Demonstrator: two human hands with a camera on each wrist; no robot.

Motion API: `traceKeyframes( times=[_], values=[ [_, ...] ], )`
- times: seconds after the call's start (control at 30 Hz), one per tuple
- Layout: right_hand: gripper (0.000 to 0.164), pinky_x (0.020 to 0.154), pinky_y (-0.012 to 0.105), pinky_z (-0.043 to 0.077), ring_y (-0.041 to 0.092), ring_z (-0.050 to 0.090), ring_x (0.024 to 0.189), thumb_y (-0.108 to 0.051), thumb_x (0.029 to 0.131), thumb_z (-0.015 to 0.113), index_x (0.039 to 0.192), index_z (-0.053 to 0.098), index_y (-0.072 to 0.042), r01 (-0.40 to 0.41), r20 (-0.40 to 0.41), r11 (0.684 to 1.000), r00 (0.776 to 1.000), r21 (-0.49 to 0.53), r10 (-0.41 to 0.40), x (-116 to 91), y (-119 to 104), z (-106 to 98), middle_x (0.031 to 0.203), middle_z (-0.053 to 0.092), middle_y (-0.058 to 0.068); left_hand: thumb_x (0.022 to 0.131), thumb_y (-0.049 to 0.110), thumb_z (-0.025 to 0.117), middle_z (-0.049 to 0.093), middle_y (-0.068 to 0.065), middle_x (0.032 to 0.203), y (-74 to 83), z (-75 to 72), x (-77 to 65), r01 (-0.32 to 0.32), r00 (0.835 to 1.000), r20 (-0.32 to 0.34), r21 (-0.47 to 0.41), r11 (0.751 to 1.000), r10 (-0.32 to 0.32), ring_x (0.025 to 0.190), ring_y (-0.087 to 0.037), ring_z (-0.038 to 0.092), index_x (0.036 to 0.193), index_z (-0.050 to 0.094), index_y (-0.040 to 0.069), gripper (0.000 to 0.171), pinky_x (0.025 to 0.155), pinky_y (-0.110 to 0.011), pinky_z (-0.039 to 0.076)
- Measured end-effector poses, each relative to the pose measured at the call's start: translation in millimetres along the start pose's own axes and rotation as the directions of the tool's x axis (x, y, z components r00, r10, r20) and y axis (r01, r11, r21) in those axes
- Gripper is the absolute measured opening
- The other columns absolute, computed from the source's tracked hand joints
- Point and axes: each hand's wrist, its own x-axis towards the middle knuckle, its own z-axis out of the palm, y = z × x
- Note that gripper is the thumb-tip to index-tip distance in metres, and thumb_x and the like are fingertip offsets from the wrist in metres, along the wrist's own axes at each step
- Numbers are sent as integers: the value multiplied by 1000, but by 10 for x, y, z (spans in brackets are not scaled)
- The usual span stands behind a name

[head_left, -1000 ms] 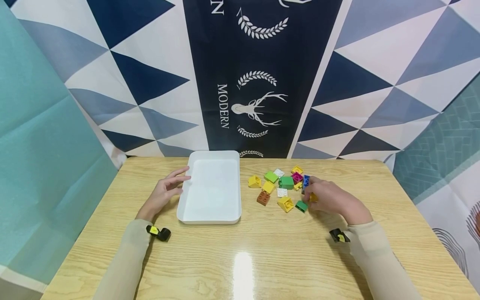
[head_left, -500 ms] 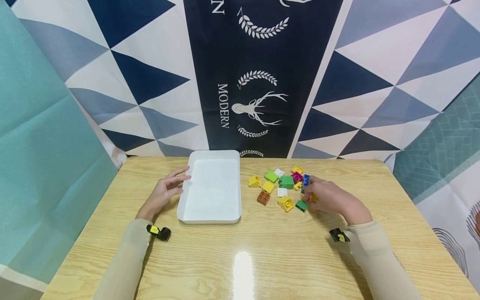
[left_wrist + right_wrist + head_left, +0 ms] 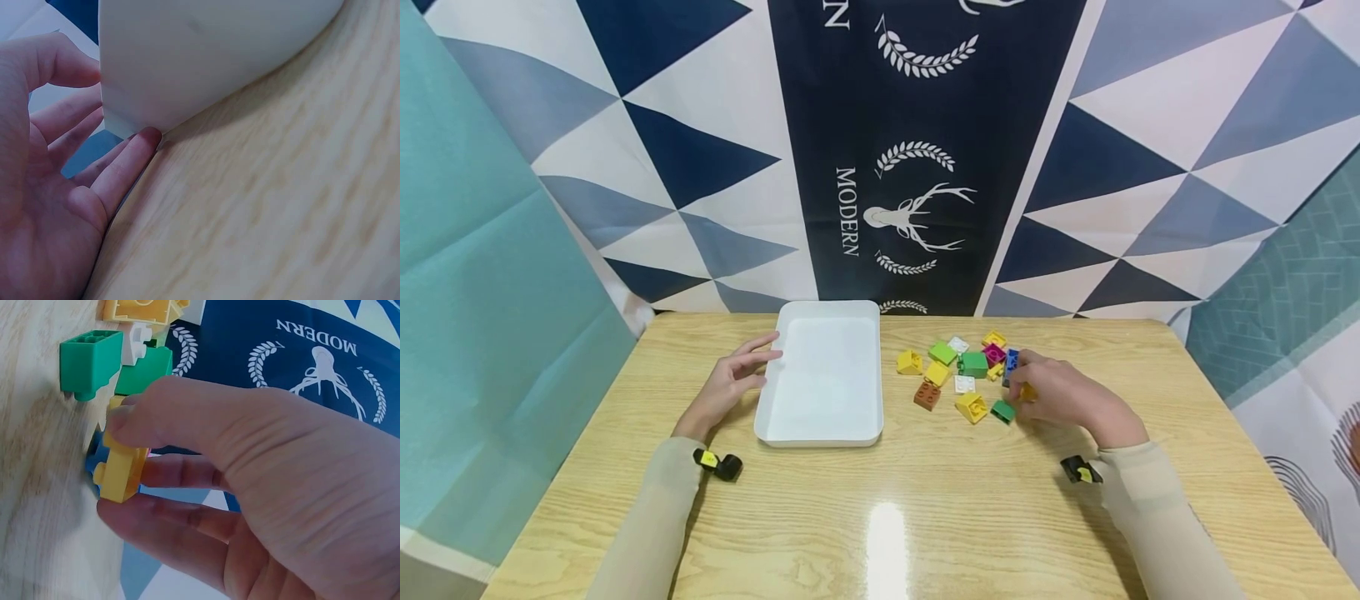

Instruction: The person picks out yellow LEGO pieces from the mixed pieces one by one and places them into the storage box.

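Note:
My right hand [image 3: 1063, 400] pinches a yellow toy brick [image 3: 122, 472] between thumb and fingers, low over the tabletop at the right edge of the brick pile. A blue brick [image 3: 1011, 363] lies just behind these fingertips, and a small dark green brick [image 3: 1003, 412] sits to their left. My left hand [image 3: 724, 390] is at the left side of a shallow white tray [image 3: 820, 379], its fingers extended and touching the rim. In the left wrist view, the thumb and fingertips meet the outer wall of the tray [image 3: 187, 69], with the little finger low by the table.
Several loose bricks lie between tray and right hand, among them a green brick [image 3: 973, 365], a brown brick [image 3: 927, 396], a magenta brick [image 3: 994, 355] and a white brick [image 3: 964, 384]. Behind the wooden table [image 3: 775, 525] hangs a patterned cloth [image 3: 910, 167].

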Motion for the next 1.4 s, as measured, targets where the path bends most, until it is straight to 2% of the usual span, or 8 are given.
traceKeyframes(
  times=[0.17, 0.57, 0.87, 1.13, 1.3, 1.4],
  values=[
    [15, 75, 34, 55, 17, 58, 84, -6, 89, 89, 94, 82, -18, 20, -46, 999, 999, 29, -19, -17, -13, -34, 107, 66, 5, 101, -10, 61, 36, -30, 180, 0, -5, -9, -7, 1000, -1, 0, 1000, 7, 171, -50, 25, 147, 64, -16, 46, 121, -2, 40],
    [9, 74, 32, 55, 15, 58, 84, -7, 93, 90, 96, 85, -13, 76, -191, 997, 979, -17, -78, -2, -61, -70, 105, 66, 4, 101, -10, 61, 36, -30, 180, -13, -22, -23, -9, 1000, -7, 3, 1000, 9, 172, -50, 26, 147, 64, -16, 47, 121, -2, 40],
    [16, 81, 44, 64, 22, 63, 92, 1, 90, 90, 100, 86, -11, 108, -286, 992, 950, -64, -122, 29, -58, -78, 109, 68, 10, 101, -10, 61, 35, -30, 181, -17, -36, -39, -8, 1000, -8, 5, 1000, 8, 172, -50, 24, 147, 64, -16, 47, 121, -1, 39],
    [17, 81, 43, 66, 22, 64, 92, 1, 88, 93, 99, 86, -10, 112, -298, 990, 945, -84, -133, 58, -68, -51, 108, 68, 10, 101, -11, 61, 37, -29, 181, -20, -19, -31, -5, 1000, -12, 3, 1000, 5, 172, -50, 25, 147, 65, -15, 46, 122, -2, 40],
    [17, 85, 46, 67, 23, 66, 95, -1, 88, 93, 100, 86, -10, 99, -280, 993, 954, -59, -112, 67, -89, -36, 109, 68, 9, 101, -11, 61, 36, -30, 180, -9, -4, -15, -11, 1000, -5, -3, 1000, 11, 172, -50, 26, 147, 65, -15, 46, 121, -2, 40],
    [16, 84, 46, 66, 22, 65, 94, -1, 88, 93, 99, 86, -10, 86, -277, 995, 956, -58, -99, 55, -77, -33, 108, 68, 9, 102, -10, 61, 36, -31, 180, 5, 1, -7, -19, 1000, 2, -3, 1000, 19, 171, -51, 25, 147, 64, -16, 45, 121, -2, 41]
  ],
)
